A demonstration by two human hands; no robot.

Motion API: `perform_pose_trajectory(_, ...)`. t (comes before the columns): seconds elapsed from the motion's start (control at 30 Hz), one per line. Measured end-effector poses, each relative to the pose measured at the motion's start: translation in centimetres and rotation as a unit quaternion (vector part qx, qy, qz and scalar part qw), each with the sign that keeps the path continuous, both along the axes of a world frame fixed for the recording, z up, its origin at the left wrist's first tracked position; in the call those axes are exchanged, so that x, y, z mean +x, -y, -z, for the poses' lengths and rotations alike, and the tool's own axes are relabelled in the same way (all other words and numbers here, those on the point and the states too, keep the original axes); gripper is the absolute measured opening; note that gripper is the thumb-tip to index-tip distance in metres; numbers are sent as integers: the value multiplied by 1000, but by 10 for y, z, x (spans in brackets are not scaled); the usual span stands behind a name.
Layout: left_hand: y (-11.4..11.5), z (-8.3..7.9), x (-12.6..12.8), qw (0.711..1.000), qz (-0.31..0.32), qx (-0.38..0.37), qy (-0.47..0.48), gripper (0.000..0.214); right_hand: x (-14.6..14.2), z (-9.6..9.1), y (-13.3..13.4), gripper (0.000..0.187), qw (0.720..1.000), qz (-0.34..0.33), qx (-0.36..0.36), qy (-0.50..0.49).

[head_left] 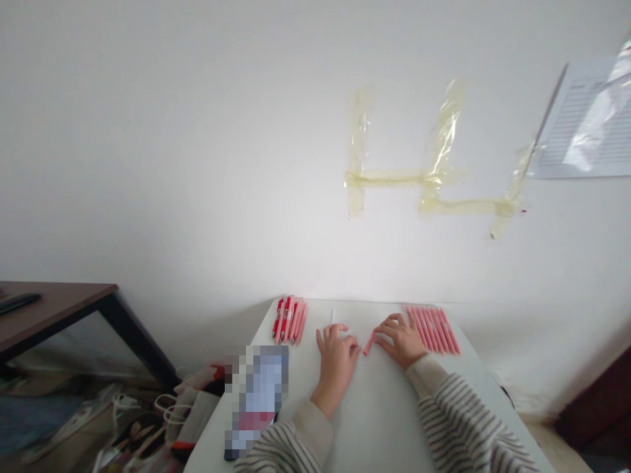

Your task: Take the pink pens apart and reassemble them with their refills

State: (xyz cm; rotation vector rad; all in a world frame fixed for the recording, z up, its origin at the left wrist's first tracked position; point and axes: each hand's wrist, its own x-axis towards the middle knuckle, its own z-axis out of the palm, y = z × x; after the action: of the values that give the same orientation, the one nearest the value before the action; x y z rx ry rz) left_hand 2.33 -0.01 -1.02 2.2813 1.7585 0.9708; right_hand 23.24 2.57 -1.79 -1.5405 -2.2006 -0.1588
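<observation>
My right hand (400, 340) has its fingers closed on a pink pen barrel (368, 343), which slants down to the left just above or on the white table. Across a small gap, my left hand (338, 358) is curled with thumb and forefinger drawn together; whatever they pinch is too small or hidden to make out. A thin white stick (333, 316), perhaps a pen refill, shows just beyond my left fingers. At the back left lies a group of pink and red pens (290, 320). Beside my right wrist, several pink pen barrels (434, 330) lie in a neat row.
On the left of the white table (379, 420) lies a blurred, phone-like object (261, 401) near my left sleeve. A wall with yellowed tape (394, 179) rises behind. Bags (192, 414) crowd the floor at left, beside a brown desk (54, 305).
</observation>
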Motion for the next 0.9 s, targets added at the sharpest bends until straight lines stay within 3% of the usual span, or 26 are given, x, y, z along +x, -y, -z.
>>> perform_pose_trajectory(0.6,0,2,4,1000,7,-2,-1,16,-3,8,-3,22,1000,-17,9,-17)
perform_pose_trajectory(0.9,3,-3,-2,998,-66,9,-19,15,-1,3,-2,22,999,-37,-15,-32)
